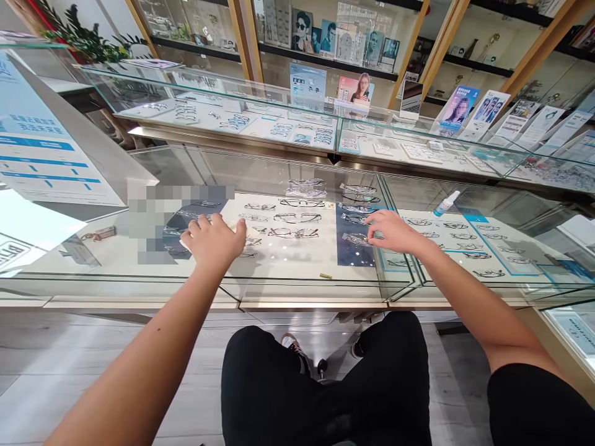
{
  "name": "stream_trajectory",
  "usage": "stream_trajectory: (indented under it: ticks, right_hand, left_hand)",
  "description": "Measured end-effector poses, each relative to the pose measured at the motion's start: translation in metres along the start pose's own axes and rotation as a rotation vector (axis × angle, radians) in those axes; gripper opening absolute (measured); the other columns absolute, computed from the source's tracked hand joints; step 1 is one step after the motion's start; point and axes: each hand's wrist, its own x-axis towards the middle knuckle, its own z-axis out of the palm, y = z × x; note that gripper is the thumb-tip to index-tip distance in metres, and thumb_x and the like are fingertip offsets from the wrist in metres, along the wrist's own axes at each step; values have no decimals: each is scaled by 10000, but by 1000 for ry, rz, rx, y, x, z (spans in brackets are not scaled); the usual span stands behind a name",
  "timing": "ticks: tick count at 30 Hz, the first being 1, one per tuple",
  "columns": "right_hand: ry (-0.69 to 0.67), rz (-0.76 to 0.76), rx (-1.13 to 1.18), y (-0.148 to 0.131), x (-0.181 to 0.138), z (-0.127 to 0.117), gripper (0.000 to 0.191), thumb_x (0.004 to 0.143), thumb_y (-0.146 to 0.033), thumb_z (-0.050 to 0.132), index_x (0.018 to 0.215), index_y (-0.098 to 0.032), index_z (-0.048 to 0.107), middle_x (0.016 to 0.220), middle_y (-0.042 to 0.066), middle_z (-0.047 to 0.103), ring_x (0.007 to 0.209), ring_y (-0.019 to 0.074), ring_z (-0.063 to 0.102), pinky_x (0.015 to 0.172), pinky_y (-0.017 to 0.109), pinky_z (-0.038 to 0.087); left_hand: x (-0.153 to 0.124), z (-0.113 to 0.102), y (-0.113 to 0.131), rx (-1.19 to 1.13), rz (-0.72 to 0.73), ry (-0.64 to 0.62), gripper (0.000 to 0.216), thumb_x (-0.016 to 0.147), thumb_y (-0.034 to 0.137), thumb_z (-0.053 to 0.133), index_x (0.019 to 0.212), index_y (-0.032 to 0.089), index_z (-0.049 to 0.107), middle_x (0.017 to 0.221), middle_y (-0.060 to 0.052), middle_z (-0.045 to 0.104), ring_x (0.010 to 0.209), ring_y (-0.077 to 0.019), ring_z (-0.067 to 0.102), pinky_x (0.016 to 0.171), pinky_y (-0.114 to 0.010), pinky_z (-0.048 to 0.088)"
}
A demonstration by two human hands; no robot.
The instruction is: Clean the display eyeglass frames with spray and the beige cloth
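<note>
My left hand [211, 240] rests palm down over the left part of the glass display case [297, 290], its fingers spread. A small pale edge shows beneath its fingers; what it is I cannot make out. My right hand [393, 230] is over the case farther right, fingers loosely bent and a gap between the fingertips, with nothing visible in them. Under the glass near it, several eyeglasses [357, 239] lie on a dark panel [356, 257]. Between my hands, more eyeglasses [297, 218] lie in a column on the white base.
A small spray bottle [447, 203] stands on the right of the case. At left are a slanted blue-and-white sign [56, 142] and a brown-pink item [105, 233]. A second glass case [223, 124] runs behind, with upright cards [458, 110] on it.
</note>
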Motion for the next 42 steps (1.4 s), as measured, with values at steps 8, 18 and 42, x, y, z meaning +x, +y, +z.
stream_trajectory:
  ticks: [8, 18, 42]
  right_hand:
    - [34, 40, -41, -9, 11, 0, 152, 993, -300, 731, 950, -250, 868, 1344, 125, 782, 1305, 357, 640, 1171, 541, 466]
    - [-21, 343, -59, -38, 13, -4, 253, 990, -134, 648, 1037, -240, 873, 982, 67, 883, 968, 250, 780, 780, 332, 457]
    - [678, -3, 468, -30, 2, -48, 255, 1023, -334, 591, 1086, -283, 834, 1041, 37, 882, 795, 227, 732, 811, 370, 559]
  left_hand:
    - [1, -1, 1, 22, -16, -24, 895, 1012, 657, 362, 1550, -12, 615, 1658, -413, 537, 1569, -587, 443, 1254, -733, 352]
    - [-2, -9, 11, 84, -27, -26, 834, 1018, 594, 366, 1501, -27, 641, 1585, -410, 588, 1505, -572, 500, 1230, -681, 380]
    - [13, -64, 115, -454, 450, 93, 467, 1041, 532, 516, 1228, 181, 762, 1331, -221, 778, 1303, -379, 698, 1190, -547, 499]
